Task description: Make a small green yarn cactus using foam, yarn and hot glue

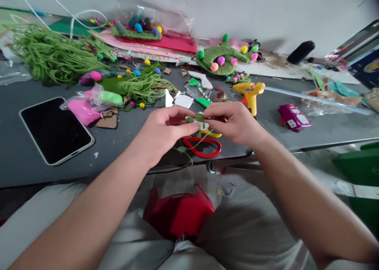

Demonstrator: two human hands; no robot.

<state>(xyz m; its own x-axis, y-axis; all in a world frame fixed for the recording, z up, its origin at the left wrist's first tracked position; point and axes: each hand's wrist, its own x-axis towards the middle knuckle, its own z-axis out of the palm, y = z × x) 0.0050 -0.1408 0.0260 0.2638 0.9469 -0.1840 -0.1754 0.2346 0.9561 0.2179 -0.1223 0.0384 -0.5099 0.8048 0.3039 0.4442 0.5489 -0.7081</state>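
Observation:
Between my two hands, above the table's front edge, is a small white piece partly wrapped in green yarn [199, 118]. My left hand [166, 130] is closed on its left side, thumb in front and fingers behind. From the right, my right hand [233, 123] pinches its other end; the fingertips partly hide it. A thin strand of green yarn [187, 153] hangs below. Just under my hands lie scissors with red handles [211, 154], their blades hidden, and a curved yellow handle [214, 134].
A yellow glue gun [251, 94] stands right of my hands, near a purple packet [294, 118]. At left lie a tablet [56, 130], a pink bag [83, 111] and a green yarn heap [56, 57]. Yarn-wrapped shapes with pompoms [222, 60] sit behind.

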